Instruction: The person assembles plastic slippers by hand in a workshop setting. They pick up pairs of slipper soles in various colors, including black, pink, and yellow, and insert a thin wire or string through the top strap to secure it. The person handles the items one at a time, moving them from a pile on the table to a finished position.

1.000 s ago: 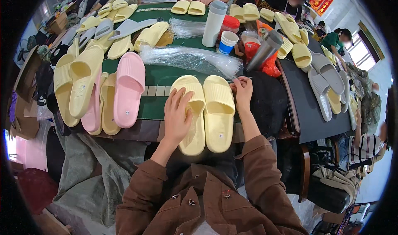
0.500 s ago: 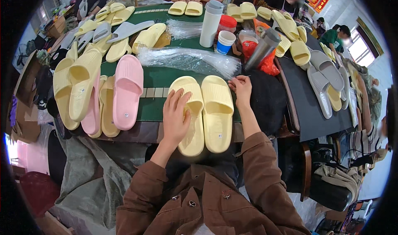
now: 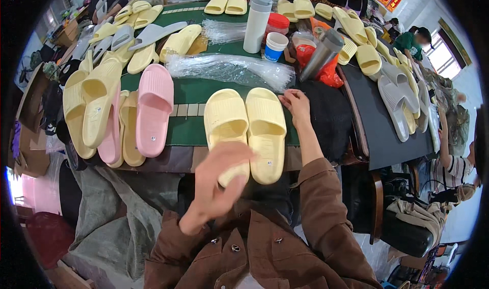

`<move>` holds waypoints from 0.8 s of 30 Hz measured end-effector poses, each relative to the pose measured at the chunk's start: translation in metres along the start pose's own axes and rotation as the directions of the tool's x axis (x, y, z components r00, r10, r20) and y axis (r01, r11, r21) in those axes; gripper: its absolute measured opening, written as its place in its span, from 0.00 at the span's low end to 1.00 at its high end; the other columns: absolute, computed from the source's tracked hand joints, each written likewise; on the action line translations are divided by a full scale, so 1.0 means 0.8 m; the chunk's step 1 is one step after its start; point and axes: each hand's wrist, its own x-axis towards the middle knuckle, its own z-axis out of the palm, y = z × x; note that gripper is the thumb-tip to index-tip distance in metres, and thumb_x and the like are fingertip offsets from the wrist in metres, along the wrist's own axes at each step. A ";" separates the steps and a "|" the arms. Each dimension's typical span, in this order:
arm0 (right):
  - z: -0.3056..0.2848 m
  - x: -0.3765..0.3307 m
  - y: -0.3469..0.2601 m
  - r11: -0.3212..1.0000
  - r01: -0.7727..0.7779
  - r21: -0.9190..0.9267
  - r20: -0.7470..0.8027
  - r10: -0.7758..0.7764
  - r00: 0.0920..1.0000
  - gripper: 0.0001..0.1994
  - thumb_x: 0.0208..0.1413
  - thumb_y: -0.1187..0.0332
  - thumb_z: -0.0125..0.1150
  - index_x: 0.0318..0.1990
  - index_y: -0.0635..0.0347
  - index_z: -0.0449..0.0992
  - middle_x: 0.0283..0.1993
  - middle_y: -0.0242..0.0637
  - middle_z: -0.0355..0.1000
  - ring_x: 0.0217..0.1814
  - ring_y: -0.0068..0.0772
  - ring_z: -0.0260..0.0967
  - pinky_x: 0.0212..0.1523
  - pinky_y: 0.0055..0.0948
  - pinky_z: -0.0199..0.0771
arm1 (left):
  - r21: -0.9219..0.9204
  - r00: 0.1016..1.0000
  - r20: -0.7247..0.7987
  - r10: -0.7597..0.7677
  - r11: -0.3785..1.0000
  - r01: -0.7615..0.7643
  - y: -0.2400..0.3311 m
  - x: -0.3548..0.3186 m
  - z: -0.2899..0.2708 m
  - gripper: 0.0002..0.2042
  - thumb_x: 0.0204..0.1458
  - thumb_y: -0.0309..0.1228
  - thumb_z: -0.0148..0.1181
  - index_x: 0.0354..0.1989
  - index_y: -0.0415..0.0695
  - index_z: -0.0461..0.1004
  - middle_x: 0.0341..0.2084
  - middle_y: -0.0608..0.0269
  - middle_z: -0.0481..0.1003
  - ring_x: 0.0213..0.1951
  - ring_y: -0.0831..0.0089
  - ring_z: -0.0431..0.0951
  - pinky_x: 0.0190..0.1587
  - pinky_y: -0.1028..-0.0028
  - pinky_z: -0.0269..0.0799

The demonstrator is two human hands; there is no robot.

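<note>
A pair of pale yellow slippers lies side by side at the table's near edge, toes pointing away from me. My left hand (image 3: 219, 179) is blurred over the heel of the left slipper (image 3: 226, 115); its fingers stretch toward the right slipper (image 3: 266, 136), thumb apart, with no object visible in it. Whether it touches the left slipper I cannot tell. Beside the right slipper's toe, my right hand (image 3: 296, 107) has its fingers pinched together. A thin sliver shows at its fingertips, too small to name.
A bundle of clear plastic strands (image 3: 232, 71) lies beyond the slippers. Pink slippers (image 3: 154, 110) and more yellow ones stand left. A white tumbler (image 3: 257, 24), a paper cup (image 3: 275, 47) and a steel flask (image 3: 322, 54) stand behind. A dark cloth (image 3: 328, 121) lies right. Other people sit around.
My left hand has moved from the left slipper's strap down toward its heel, nearer to me. My right hand stays beside the right slipper.
</note>
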 end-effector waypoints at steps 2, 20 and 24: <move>0.000 -0.002 -0.004 0.999 -0.039 0.022 0.013 0.039 0.999 0.06 0.57 0.77 0.54 0.40 0.70 0.70 0.37 0.40 0.70 0.38 0.36 0.76 0.40 0.27 0.80 | -0.226 0.985 0.139 0.103 0.972 -0.070 0.054 0.017 -0.004 0.16 0.42 0.29 0.52 0.36 0.30 0.77 0.32 0.49 0.77 0.37 0.54 0.77 0.43 0.61 0.72; -0.007 -0.013 -0.007 0.997 0.007 0.078 0.029 -0.009 1.000 0.11 0.60 0.71 0.54 0.48 0.62 0.65 0.37 0.41 0.73 0.36 0.30 0.74 0.37 0.23 0.75 | -0.792 0.850 -0.251 0.463 0.406 -0.455 0.111 0.031 0.063 0.07 0.55 0.29 0.60 0.28 0.39 0.76 0.26 0.59 0.75 0.29 0.67 0.74 0.30 0.71 0.65; -0.007 -0.010 0.001 0.992 0.061 0.108 0.019 -0.063 0.998 0.08 0.62 0.69 0.53 0.45 0.59 0.66 0.36 0.40 0.73 0.34 0.26 0.72 0.35 0.21 0.71 | -0.757 0.819 -0.285 0.498 0.407 -0.511 0.105 0.038 0.066 0.09 0.56 0.32 0.60 0.27 0.41 0.76 0.26 0.63 0.75 0.28 0.69 0.75 0.30 0.72 0.64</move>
